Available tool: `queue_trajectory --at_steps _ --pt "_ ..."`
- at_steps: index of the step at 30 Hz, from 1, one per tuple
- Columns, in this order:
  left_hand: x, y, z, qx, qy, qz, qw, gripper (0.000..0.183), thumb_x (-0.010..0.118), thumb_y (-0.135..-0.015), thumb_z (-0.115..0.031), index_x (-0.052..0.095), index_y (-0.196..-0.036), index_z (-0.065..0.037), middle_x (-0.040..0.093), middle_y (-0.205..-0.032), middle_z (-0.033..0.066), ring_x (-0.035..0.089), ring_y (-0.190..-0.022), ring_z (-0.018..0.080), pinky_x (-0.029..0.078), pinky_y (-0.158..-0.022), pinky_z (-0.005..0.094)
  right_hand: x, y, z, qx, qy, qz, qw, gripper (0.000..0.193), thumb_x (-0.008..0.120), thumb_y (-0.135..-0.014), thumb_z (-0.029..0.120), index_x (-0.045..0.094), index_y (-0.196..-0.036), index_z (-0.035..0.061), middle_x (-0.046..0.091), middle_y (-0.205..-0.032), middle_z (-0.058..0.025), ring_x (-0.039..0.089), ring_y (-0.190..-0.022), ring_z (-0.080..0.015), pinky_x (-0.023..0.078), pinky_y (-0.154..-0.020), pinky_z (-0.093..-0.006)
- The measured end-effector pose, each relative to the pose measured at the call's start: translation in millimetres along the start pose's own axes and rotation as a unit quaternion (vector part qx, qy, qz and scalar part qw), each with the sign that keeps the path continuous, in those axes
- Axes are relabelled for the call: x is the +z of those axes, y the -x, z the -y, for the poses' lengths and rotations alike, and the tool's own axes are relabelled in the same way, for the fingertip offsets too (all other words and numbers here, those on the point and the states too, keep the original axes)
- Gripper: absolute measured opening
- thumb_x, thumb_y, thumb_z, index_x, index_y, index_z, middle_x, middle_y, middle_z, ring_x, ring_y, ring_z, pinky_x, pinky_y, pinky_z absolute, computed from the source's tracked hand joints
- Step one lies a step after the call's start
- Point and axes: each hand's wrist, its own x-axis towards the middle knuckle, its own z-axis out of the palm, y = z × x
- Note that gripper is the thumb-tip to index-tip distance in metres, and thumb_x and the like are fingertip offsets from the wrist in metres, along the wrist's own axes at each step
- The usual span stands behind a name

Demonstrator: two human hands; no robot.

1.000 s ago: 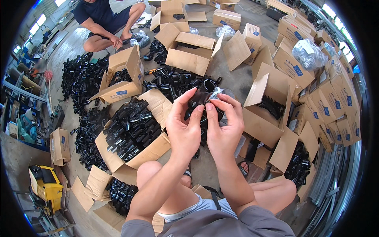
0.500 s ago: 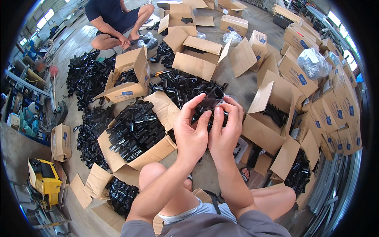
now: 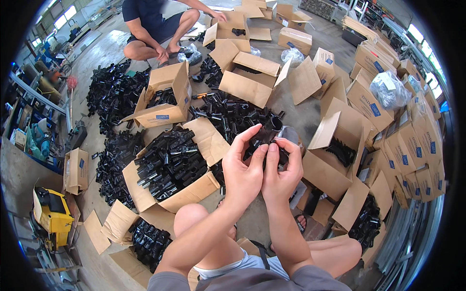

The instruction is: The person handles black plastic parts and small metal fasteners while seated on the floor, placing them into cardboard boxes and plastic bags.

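My left hand and my right hand are raised together in the middle of the view, both gripping one black tubular pipe fitting. The fitting's open round end points up and away from me. My left fingers curl over its left side, and my right fingertips pinch its lower right part. A crumpled bit of clear plastic shows just behind the fitting. My bare knees sit below the hands.
An open cardboard box full of black fittings sits at my left. Heaps of black fittings and several open boxes cover the concrete floor. Another person squats at the far side. A yellow machine stands at lower left.
My hands have stayed together on the fitting and turned it slightly. The view has shifted, so the far person and boxes sit a little differently.
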Motion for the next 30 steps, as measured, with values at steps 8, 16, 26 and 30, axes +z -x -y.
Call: queue_trajectory --at_steps 8,16,26,30 --pt "2.8 1.3 -4.5 0.003 -0.008 -0.002 1.000 0.040 0.060 -0.091 0.012 0.060 -0.130 0.003 0.067 -0.118 0.0086 0.063 -0.108 0.0135 0.050 -0.095 0.0273 2.9 -8.7 2.9 -0.048 0.043 -0.010 0.998 0.014 0.060 -0.097 0.010 0.059 -0.104 -0.0012 0.062 -0.116 -0.0218 0.061 -0.110 -0.0364 0.047 -0.096 -0.0441" --pt "2.8 1.4 -0.9 0.026 -0.011 0.004 1.000 0.041 0.060 -0.092 0.011 0.059 -0.132 0.002 0.067 -0.118 0.0097 0.064 -0.107 0.0132 0.054 -0.092 0.0272 -5.3 -9.0 -3.6 -0.047 -0.028 0.009 0.998 0.014 0.060 -0.096 0.011 0.059 -0.105 -0.0004 0.063 -0.116 -0.0210 0.062 -0.110 -0.0340 0.048 -0.095 -0.0408" --pt "10.3 7.8 6.6 -0.014 0.013 0.009 1.000 0.039 0.061 -0.091 0.011 0.059 -0.130 0.003 0.067 -0.116 0.0100 0.064 -0.107 0.0141 0.052 -0.094 0.0277 -9.2 -2.9 -12.7 -0.018 -0.031 -0.008 0.999 0.017 0.064 -0.093 0.008 0.057 -0.106 -0.0009 0.061 -0.119 -0.0223 0.060 -0.113 -0.0345 0.046 -0.097 -0.0430" --pt "10.9 8.7 6.1 -0.015 -0.002 0.008 1.000 0.040 0.062 -0.091 0.011 0.059 -0.130 0.004 0.067 -0.118 0.0100 0.063 -0.108 0.0145 0.051 -0.095 0.0278 -11.1 -3.3 -13.6 -0.017 0.035 0.005 0.999 0.020 0.066 -0.091 0.008 0.057 -0.107 -0.0006 0.060 -0.120 -0.0225 0.058 -0.116 -0.0350 0.045 -0.100 -0.0431"
